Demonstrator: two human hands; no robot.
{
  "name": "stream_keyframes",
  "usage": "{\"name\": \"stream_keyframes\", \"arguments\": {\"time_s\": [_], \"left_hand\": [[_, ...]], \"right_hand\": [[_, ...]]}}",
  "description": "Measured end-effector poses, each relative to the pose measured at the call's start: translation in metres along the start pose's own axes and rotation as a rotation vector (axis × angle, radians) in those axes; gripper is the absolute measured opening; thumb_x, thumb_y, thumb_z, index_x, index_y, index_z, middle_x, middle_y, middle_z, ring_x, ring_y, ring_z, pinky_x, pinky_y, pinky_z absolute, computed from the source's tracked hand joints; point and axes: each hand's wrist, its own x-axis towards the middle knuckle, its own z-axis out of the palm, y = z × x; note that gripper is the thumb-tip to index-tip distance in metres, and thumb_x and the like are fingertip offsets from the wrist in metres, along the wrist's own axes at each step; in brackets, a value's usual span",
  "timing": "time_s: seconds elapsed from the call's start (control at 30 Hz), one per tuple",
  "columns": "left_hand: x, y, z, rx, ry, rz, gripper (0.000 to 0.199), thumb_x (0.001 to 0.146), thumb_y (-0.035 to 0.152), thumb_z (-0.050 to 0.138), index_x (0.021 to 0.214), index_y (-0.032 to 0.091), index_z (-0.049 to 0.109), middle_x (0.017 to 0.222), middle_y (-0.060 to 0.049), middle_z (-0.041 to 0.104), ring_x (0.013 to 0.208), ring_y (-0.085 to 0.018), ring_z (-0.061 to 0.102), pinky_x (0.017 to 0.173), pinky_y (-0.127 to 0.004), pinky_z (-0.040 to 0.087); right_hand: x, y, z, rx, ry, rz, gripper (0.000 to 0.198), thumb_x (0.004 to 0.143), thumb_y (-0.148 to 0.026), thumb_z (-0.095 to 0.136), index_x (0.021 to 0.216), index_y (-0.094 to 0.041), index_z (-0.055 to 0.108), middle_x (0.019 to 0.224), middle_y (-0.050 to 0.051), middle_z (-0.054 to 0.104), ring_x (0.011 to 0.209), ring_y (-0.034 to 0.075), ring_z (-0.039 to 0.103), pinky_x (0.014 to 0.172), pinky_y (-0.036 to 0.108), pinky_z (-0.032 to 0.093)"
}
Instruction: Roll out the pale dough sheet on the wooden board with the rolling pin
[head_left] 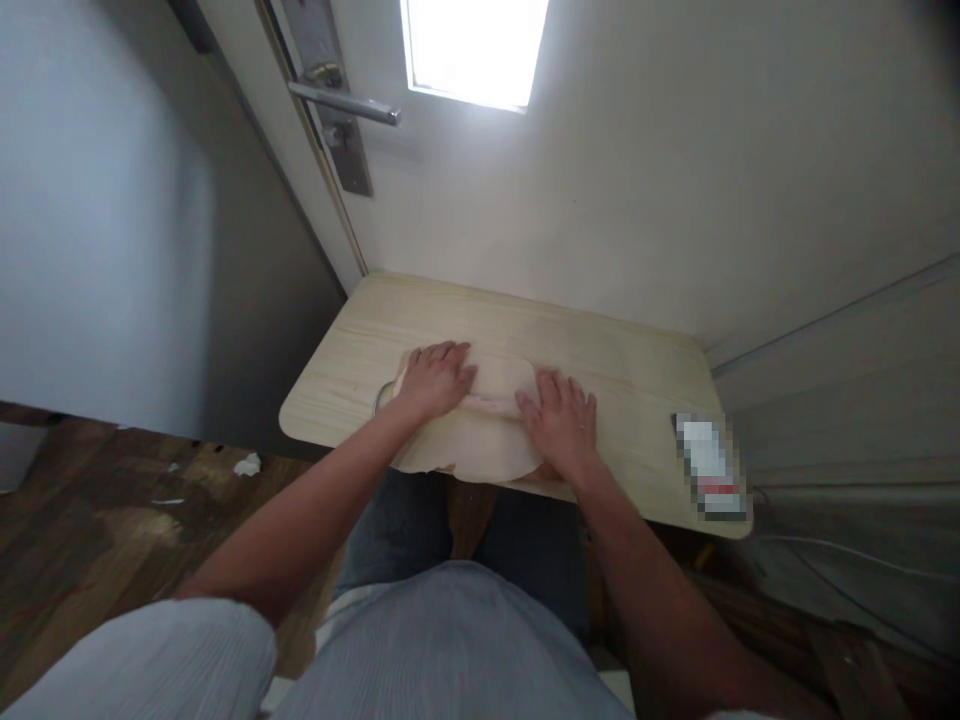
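Note:
A thin, pale sheet that looks like rolled-out dough (495, 450) lies on the table, its near edge reaching the front edge. Across its middle runs a raised fold or roll (491, 403); whether a pin is inside is hidden. My left hand (439, 382) rests palm down on the left end of this ridge, fingers stretched forward and thumb apart. On the right end lies my right hand (561, 418), palm down with its fingers spread. Beside my left hand, a curved metal handle (382, 397) sticks out from under the sheet, from what seems to be a board mostly covered.
The light wooden table (630, 360) stands against a white door (637, 180) with a metal lever handle (345, 103). A phone-like object (709, 465), blurred out, lies at the table's right end. Paper scraps (247, 465) litter the wooden floor at left. A cable (847, 548) runs along the right.

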Motion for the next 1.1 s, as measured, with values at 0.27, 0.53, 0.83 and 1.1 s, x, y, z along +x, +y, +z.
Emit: {"name": "stream_keyframes", "arguments": {"time_s": [0.27,0.53,0.83,1.1], "left_hand": [[-0.009,0.007,0.005,0.046,0.056,0.062,0.047,0.102,0.040,0.039,0.143,0.022,0.052,0.135,-0.011,0.063,0.124,-0.030,0.054,0.109,-0.046,0.036],[-0.005,0.029,0.009,0.004,0.022,0.147,0.045,0.102,0.038,0.037,0.141,0.023,0.054,0.132,-0.011,0.064,0.123,-0.031,0.055,0.115,-0.053,0.030],[0.027,0.039,0.000,0.028,0.158,0.201,0.039,0.103,0.037,0.039,0.133,0.022,0.059,0.133,-0.010,0.063,0.127,-0.029,0.052,0.120,-0.057,0.021],[0.063,0.035,0.009,-0.001,0.027,0.237,0.040,0.105,0.041,0.038,0.132,0.021,0.059,0.132,-0.009,0.064,0.125,-0.029,0.055,0.119,-0.056,0.026]], "right_hand": [[-0.010,-0.003,-0.014,-0.025,-0.053,0.083,0.059,0.102,-0.056,0.037,0.143,-0.016,0.051,0.151,0.016,0.050,0.136,0.038,0.044,0.114,0.061,0.021],[-0.035,0.013,-0.016,-0.061,0.027,0.152,0.055,0.101,-0.057,0.041,0.136,-0.018,0.057,0.144,0.017,0.056,0.127,0.034,0.048,0.115,0.061,0.018],[0.011,0.028,-0.005,-0.042,0.058,0.207,0.061,0.099,-0.060,0.043,0.143,-0.020,0.055,0.144,0.016,0.056,0.135,0.037,0.040,0.113,0.062,0.020],[0.042,0.043,0.003,0.012,-0.004,0.189,0.060,0.097,-0.060,0.045,0.140,-0.020,0.057,0.147,0.016,0.055,0.135,0.036,0.043,0.113,0.057,0.026]]}}
